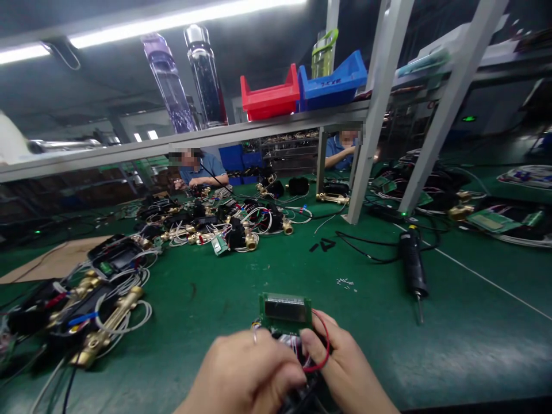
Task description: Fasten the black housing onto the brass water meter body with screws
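Note:
Low in the middle of the head view, both my hands close together around one small assembly. A green circuit board with a grey display (pixel 285 311) stands up above my fingers, with red and white wires (pixel 321 345) looping from it. My left hand (pixel 241 374) grips the black part of the assembly from the left, fingers curled. On the right side, my right hand (pixel 349 368) holds it too, thumb against the wires just below the board. The lower part of the assembly is hidden by my hands.
An electric screwdriver (pixel 413 265) lies on the green mat (pixel 452 339) to the right, its cable trailing back. Brass-fitted wired assemblies (pixel 101 322) pile at left, more (pixel 235 230) lie ahead. Two people sit beyond the shelf frame (pixel 371 115), which carries red (pixel 269 98) and blue bins (pixel 334 80).

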Tool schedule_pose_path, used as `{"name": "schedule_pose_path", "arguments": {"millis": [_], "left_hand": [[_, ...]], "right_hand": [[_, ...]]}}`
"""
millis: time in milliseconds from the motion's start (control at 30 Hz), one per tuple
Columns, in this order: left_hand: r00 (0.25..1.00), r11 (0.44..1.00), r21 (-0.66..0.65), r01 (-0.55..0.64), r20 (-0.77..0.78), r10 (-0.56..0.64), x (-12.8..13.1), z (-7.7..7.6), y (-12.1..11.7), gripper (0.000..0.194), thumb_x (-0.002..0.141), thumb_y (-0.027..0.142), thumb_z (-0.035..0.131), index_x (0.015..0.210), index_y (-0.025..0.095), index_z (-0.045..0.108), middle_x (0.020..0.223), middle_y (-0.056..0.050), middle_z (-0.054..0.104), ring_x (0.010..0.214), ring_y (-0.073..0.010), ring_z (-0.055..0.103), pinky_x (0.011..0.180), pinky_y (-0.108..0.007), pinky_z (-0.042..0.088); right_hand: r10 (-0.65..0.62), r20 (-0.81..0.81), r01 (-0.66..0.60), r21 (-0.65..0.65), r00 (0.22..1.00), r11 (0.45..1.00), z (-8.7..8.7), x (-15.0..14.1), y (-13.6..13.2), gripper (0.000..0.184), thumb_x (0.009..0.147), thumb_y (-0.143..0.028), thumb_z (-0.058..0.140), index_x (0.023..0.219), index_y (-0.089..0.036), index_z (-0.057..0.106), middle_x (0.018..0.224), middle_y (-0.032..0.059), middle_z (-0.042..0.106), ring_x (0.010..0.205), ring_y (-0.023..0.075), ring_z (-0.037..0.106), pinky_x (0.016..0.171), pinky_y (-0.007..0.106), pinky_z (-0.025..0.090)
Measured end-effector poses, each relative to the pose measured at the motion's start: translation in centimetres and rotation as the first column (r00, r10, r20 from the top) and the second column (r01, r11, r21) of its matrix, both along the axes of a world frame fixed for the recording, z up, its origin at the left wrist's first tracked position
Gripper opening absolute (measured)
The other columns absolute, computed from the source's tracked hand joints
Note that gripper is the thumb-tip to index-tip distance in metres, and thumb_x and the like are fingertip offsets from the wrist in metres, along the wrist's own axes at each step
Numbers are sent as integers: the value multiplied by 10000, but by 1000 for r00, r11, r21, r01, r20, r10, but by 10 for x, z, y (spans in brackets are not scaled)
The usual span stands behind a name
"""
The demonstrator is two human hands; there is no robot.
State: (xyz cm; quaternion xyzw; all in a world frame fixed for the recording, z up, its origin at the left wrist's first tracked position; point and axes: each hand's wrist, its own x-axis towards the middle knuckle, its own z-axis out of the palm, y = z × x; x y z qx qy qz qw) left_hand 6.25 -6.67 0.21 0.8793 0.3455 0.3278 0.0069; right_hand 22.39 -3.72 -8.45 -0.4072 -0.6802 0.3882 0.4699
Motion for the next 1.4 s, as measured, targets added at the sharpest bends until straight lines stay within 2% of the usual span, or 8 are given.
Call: {"name": "schedule_pose_path", "arguments": {"millis": [133,333,533,733,867,933,1167,1400], "left_hand": [[968,891,-446,-84,174,179,-3,23,54,294,882,359,494,714,180,656,665,13,632,642,-110,548,613,-197,395],[970,770,-630,-106,107,220,-12,-24,123,445,824,478,455,739,119,703,570,9,586,536,-113,475,532,-220,378],[933,818,-511,-266,78,351,-43,-45,80,347,828,416,505,722,186,742,758,-48,706,745,-192,618,690,-300,485],[829,866,99,-489,360,427,-42,-50,1,438,835,177,589,1247,321,557,1157,-13,663,1004,-172,642,916,-307,512],[877,906,-182,-382,239,417,-15,-75,-16,833,742,250,704,1441,245,250,1249,-93,620,963,-199,682,789,-269,589],[903,915,-175,-363,175,392,-6,-85,-14,938,614,274,814,1407,252,312,1237,-106,628,1006,-259,669,809,-342,596],[983,975,-123,-186,-33,183,-3,-86,-3,455,605,306,837,1028,240,684,925,-72,729,800,-263,686,701,-379,587],[816,929,-330,-165,484,317,-21,-63,-19,299,843,526,600,1010,291,680,929,-15,721,864,-178,673,741,-231,539]], "right_hand": [[29,21,-31,74,999,997,2,4,-5,406,939,-530,424,983,-250,714,1081,97,689,1108,275,569,1033,429,383],[179,-88,-176,39,980,984,4,10,-3,371,936,-516,451,926,-266,726,948,52,699,1009,252,594,1080,437,315],[74,-303,-106,-92,950,990,2,6,-1,350,918,-487,509,1090,-258,710,1046,61,692,862,223,622,928,369,459],[10,-313,-48,-113,950,992,1,0,-2,335,915,-486,523,1028,-252,734,906,33,701,660,163,573,804,303,503],[-52,-283,36,-63,958,997,2,0,-6,341,905,-513,532,965,-257,748,864,42,709,759,203,636,721,265,518],[-97,-257,101,2,962,995,5,2,-8,336,898,-517,548,874,-258,760,814,42,707,780,211,649,764,271,517],[130,-209,-68,282,969,957,39,10,-9,274,973,-367,485,880,-255,717,729,12,638,675,152,580,626,225,463],[120,-149,-73,289,982,954,49,5,5,270,970,-274,491,744,-200,620,674,-18,548,621,117,502,565,205,394]]}}
